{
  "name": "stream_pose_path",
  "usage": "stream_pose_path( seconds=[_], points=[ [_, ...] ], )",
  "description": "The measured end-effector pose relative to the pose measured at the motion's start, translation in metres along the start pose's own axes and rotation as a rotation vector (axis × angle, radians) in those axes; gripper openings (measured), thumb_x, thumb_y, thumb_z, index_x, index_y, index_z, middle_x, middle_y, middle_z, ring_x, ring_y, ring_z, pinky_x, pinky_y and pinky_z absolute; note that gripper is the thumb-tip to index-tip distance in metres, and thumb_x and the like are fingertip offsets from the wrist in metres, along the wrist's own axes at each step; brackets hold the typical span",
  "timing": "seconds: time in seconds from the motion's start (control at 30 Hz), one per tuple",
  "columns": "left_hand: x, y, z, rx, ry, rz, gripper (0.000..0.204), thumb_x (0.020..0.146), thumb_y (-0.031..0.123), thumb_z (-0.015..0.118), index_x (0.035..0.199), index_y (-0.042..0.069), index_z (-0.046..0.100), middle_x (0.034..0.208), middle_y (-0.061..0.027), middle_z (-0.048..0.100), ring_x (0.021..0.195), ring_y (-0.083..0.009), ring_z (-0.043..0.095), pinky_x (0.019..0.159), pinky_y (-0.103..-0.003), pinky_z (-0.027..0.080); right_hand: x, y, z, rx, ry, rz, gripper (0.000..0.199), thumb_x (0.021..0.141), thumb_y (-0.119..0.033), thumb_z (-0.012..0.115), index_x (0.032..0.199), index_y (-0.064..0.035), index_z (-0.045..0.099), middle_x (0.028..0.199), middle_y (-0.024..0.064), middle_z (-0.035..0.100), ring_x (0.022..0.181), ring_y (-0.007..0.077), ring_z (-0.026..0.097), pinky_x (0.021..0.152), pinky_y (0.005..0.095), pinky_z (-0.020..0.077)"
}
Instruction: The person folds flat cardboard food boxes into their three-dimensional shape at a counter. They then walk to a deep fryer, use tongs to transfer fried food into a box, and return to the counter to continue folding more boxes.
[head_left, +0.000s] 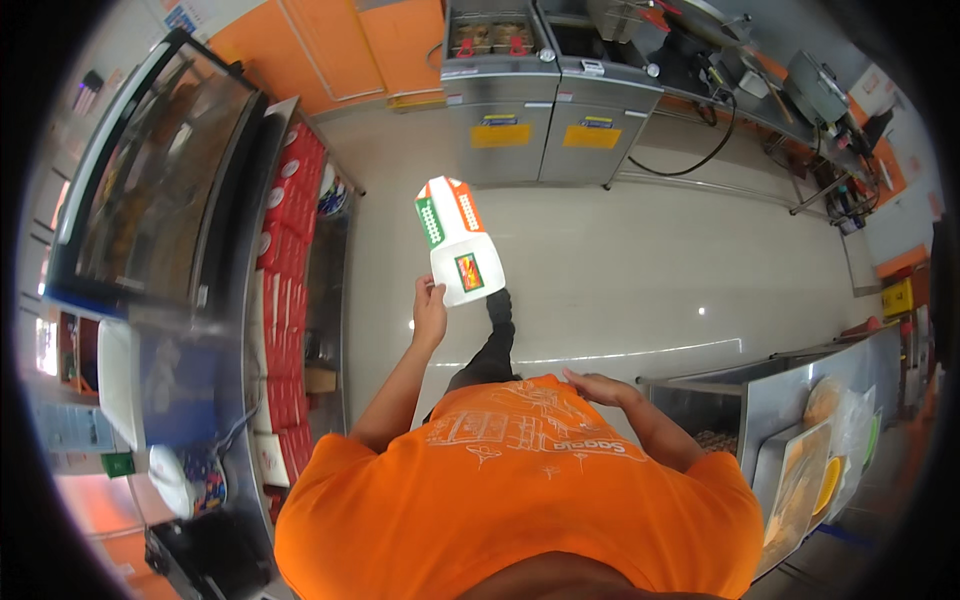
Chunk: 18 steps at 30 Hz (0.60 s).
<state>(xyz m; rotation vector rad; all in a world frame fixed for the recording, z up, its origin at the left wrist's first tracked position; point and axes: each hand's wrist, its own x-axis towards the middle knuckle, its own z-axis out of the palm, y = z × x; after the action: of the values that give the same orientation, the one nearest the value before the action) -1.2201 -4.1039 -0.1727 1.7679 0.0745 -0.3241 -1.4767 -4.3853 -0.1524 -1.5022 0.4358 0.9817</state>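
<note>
An unfolded cardboard food box, white with green and orange sides and a small coloured picture on its lid, hangs out ahead of me above the floor. My left hand pinches the lid's near left corner, with the arm stretched forward. The box's far part stands open and looks hollow. My right hand is at the right side of my orange shirt, away from the box. Its fingers reach out toward the shirt and nothing shows in them.
Two steel fryers stand against the far wall. To the left, a steel counter carries a glass display case, with red boxes stacked beneath. A steel table holding a tray is close on my right. Tiled floor lies between.
</note>
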Motion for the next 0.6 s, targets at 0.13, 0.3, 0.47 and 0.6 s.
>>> stream_pose_path(
  seconds=[0.13,0.3,0.47,0.6],
  points=[
    [0.094,0.012,0.056,-0.156,-0.172,0.137,0.029,0.093,0.012,0.051,0.120,0.004,0.043,0.106,-0.0093,0.056,0.089,-0.0154,0.055,0.073,-0.029,0.046,0.033,-0.002,-0.095,0.153,0.003,-0.068,0.058,0.095,-0.047,0.059,0.132,-0.0023,0.056,0.131,0.0086,0.059,0.111,0.0222,0.060,0.098,0.0402,0.0465],
    [0.210,0.099,0.122,-0.203,-0.434,0.193,0.034,0.092,0.007,0.050,0.123,0.006,0.038,0.114,-0.0094,0.053,0.096,-0.0126,0.053,0.067,-0.026,0.046,0.085,-0.045,-0.207,0.579,0.175,0.080,0.054,0.096,-0.039,0.062,0.133,-0.0009,0.052,0.121,0.0084,0.062,0.108,0.0200,0.060,0.095,0.0366,0.0477],
    [0.302,0.167,0.172,-0.056,-0.740,0.251,0.039,0.093,0.012,0.059,0.123,0.004,0.036,0.111,-0.0119,0.052,0.077,-0.0131,0.057,0.068,-0.028,0.049,0.122,-0.127,-0.300,0.426,0.376,-0.144,0.061,0.097,-0.049,0.055,0.136,-0.0034,0.050,0.122,0.0107,0.061,0.112,0.0206,0.058,0.098,0.0367,0.0448],
    [0.336,0.191,0.207,-0.011,-0.792,0.115,0.037,0.096,0.012,0.057,0.125,0.006,0.035,0.116,-0.0100,0.051,0.083,-0.0125,0.057,0.071,-0.028,0.047,0.115,-0.265,-0.357,0.781,0.352,-0.409,0.067,0.100,-0.053,0.043,0.146,-0.0039,0.038,0.135,0.0147,0.054,0.118,0.0225,0.056,0.103,0.0400,0.0415]
  ],
)
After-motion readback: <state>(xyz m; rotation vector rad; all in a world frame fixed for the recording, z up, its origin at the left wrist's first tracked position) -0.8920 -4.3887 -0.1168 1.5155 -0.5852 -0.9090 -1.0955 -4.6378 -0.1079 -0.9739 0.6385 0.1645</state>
